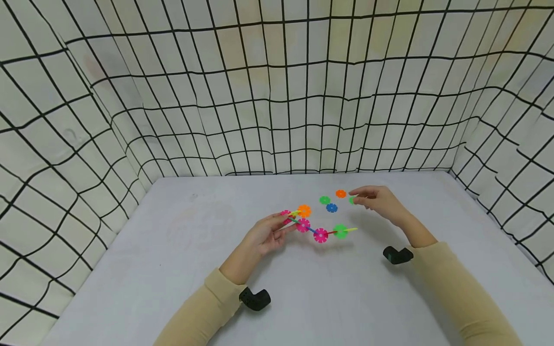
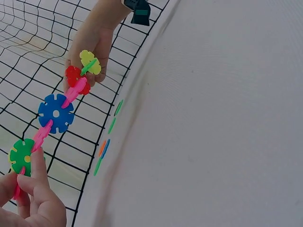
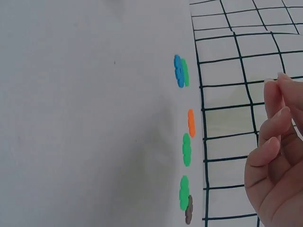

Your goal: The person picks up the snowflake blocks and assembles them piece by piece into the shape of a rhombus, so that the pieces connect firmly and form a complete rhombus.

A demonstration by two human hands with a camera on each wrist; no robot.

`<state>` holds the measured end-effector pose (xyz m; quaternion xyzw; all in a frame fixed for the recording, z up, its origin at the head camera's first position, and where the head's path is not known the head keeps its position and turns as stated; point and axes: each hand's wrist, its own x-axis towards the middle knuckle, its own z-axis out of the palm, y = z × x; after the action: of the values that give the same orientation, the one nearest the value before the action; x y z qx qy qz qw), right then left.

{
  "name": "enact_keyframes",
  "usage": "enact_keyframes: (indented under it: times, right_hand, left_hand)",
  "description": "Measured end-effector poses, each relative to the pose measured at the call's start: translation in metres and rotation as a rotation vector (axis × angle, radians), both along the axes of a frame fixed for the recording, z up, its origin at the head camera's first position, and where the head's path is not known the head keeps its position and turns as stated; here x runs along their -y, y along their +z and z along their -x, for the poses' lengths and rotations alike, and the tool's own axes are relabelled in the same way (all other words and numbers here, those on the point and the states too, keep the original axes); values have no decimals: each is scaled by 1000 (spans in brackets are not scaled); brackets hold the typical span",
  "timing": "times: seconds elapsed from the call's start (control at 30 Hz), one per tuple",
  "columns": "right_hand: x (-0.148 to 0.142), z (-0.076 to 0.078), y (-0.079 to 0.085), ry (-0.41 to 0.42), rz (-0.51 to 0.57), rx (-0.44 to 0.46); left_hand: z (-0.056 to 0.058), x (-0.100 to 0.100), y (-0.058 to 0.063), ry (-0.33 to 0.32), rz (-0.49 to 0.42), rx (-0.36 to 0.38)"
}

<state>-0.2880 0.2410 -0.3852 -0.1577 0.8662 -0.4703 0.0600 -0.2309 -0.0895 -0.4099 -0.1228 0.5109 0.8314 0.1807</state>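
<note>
My left hand [image 1: 273,234] pinches one end of a chain of interlocking plastic flower discs [image 1: 321,235] and holds it above the table. Pink, green, blue, red, yellow and orange discs are slotted together, edge into edge. In the left wrist view, the thumb and fingers meet around the pink and green discs [image 2: 22,156] at this end. To the right, my right hand [image 1: 375,198] hovers over the far part of the table, fingers loosely bent. A loose green disc [image 1: 352,200] partly shows beside its fingertips. Nothing appears between thumb and fingers in the right wrist view.
Loose discs lie flat near the table's far edge: an orange one [image 1: 341,193], a green one [image 1: 324,200] and a blue one [image 1: 332,207]. The right wrist view adds a dark disc [image 3: 189,209]. Black netting [image 1: 285,101] over white walls encloses the table.
</note>
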Motion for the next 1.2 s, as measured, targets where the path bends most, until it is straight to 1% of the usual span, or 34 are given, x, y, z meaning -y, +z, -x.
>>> enact_keyframes:
  times: [0.27,0.47,0.73,0.9,1.07,1.2]
  right_hand:
    - [-21,12,-12,-76,-84,-16]
    - [-31,19,-16,-124,-131,-15]
    - [-38,29,-21,-132,-226,52]
    - [-40,33,-26,-134,-235,62]
    - [-41,37,-27,-135,-242,90]
    - [-42,40,-29,-130,-260,88]
  left_hand:
    - [0,1,0,0,4,5]
    - [1,1,0,5,6,12]
    - [0,0,1,-1,-11,13]
    - [-1,0,1,-10,-15,11]
    - [0,0,-1,-6,-14,11]
    - [0,0,-2,-7,-31,16]
